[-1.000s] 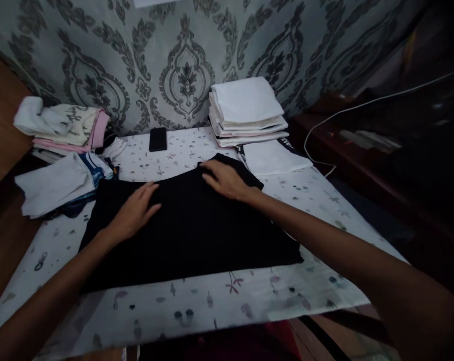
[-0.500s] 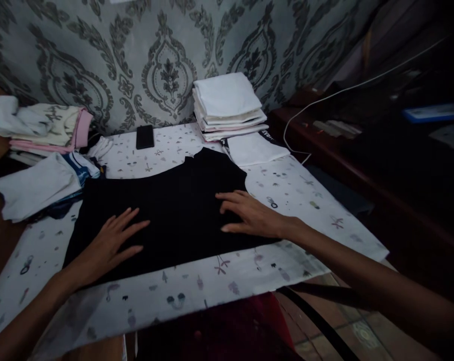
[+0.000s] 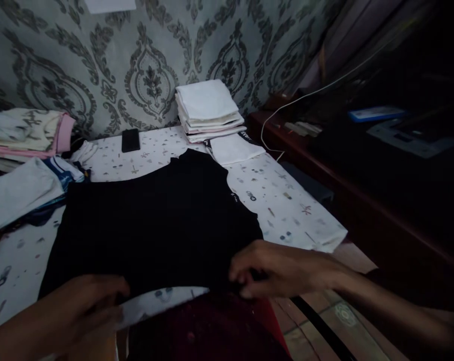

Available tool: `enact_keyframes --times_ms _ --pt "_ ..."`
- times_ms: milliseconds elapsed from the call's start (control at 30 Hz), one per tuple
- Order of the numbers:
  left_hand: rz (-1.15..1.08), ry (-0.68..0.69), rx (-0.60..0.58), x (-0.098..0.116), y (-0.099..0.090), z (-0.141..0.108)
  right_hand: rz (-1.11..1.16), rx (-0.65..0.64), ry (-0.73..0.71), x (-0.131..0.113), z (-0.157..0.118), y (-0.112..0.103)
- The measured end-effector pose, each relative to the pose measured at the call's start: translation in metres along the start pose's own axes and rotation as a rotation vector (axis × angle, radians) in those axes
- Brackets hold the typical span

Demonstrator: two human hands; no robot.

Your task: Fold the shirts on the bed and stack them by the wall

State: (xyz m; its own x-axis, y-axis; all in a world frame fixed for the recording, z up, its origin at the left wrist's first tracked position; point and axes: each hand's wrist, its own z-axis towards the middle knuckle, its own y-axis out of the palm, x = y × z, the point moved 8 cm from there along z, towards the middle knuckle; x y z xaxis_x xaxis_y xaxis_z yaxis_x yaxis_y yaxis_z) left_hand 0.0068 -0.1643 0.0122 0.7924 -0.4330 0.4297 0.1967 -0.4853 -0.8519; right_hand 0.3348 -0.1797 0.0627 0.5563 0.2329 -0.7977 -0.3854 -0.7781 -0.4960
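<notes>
One black garment (image 3: 155, 225) meets the near edge of the surface (image 3: 305, 215), right hand (image 3: 268, 268) clamped on it (left hand (image 3: 87, 301) too blurred to tell); one phone (image 3: 131, 140) lies by the far edge, near the patterned wall (image 3: 152, 75).

Rear wall (image 3: 152, 75): pale grey ground, dark grey damask ornament; medallions are linked by leaf scrolls. A white sheet (image 3: 110, 5) is partly visible at the upper edge of the view, in front of the wall. Worktop (image 3: 294, 200): positioned near the wall; white cover printed with small scattered motifs. Right side: a long, dark reddish-brown furniture piece (image 3: 347, 200) adjoins the worktop area. A thin white cable (image 3: 309, 94) descends from the upper right across it. Floor (image 3: 317, 321): brownish square tiles; one tile carries a light floral ornament. Lighting: dim; the right side lies in deep shadow, and details there are indistinct.
</notes>
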Motion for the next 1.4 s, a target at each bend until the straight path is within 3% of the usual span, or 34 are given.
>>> enact_keyframes --times_ms 67,133,233,300,367,500,633,767,900,1033,1133,1267,1400 --pt "-0.059 0.065 0.008 0.030 -0.010 0.033 -0.068 0.218 -0.113 -0.004 0.026 -0.013" --pt "-0.019 0.102 0.139 0.056 -0.023 0.067 -0.219 0.455 -0.174 -0.001 0.055 -0.025" --pt "0.120 0.145 0.256 0.069 -0.023 0.103 -0.471 0.544 -0.144 0.023 0.096 -0.028" --pt "0.235 0.138 0.292 0.051 -0.016 0.111 -0.578 0.569 -0.076 0.048 0.105 -0.036" --pt "0.346 0.088 0.355 0.017 -0.012 0.106 -0.646 0.641 0.018 0.074 0.095 -0.051" --pt "0.478 -0.107 0.491 -0.062 -0.021 0.066 -0.723 0.751 0.155 0.113 0.054 -0.073" --pt "0.472 -0.266 0.543 -0.115 -0.031 0.023 -0.771 0.787 0.184 0.121 0.036 -0.079" --pt "0.454 -0.350 0.594 -0.133 -0.044 0.010 -0.762 0.861 0.168 0.108 0.044 -0.105" --pt "0.472 -0.305 0.658 -0.121 -0.083 0.042 -0.610 0.873 0.208 0.098 0.089 -0.168" --pt "0.504 -0.224 0.562 -0.108 -0.127 0.107 -0.538 0.775 0.420 0.102 0.152 -0.229" --pt "0.572 -0.274 0.401 -0.111 -0.142 0.147 -0.482 0.706 0.522 0.109 0.183 -0.255" --pt "0.659 -0.384 0.229 -0.122 -0.145 0.163 -0.384 0.639 0.629 0.128 0.194 -0.263" --pt "0.680 -0.354 0.187 -0.120 -0.145 0.159 -0.322 0.676 0.616 0.134 0.192 -0.264"
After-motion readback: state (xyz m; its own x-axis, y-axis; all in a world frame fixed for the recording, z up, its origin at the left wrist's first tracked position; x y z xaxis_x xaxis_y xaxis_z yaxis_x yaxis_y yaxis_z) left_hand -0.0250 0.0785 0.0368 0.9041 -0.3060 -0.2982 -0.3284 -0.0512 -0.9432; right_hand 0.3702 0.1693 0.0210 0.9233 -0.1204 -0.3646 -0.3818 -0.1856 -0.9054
